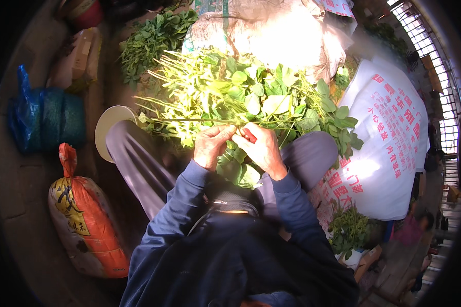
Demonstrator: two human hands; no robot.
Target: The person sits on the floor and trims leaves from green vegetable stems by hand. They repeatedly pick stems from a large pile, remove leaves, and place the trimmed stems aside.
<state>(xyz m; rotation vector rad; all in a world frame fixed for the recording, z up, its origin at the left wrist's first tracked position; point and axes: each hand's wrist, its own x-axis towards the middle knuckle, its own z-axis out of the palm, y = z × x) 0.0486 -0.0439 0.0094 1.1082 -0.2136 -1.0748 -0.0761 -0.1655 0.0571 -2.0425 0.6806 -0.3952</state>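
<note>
A large heap of green leafy plants with pods and stems (203, 92) lies in front of my knees. My left hand (212, 146) and my right hand (260, 147) meet at its near edge, fingertips close together, both pinching a long thin plant stem (184, 120). The stem stretches left from my fingers, across the front of the heap. Its part inside the fingers is hidden. Broad green leaves (230, 169) hang below my hands, over my lap. Strong sunlight washes out part of the heap.
An orange and white woven sack (94, 226) and a blue plastic bag (46, 117) are at left. White sheeting with red print (388, 134) covers the right side. Beyond the heap lies a pale sack (253, 27); more leafy bunches (153, 42) lie beside it. A person (411, 228) is at far right.
</note>
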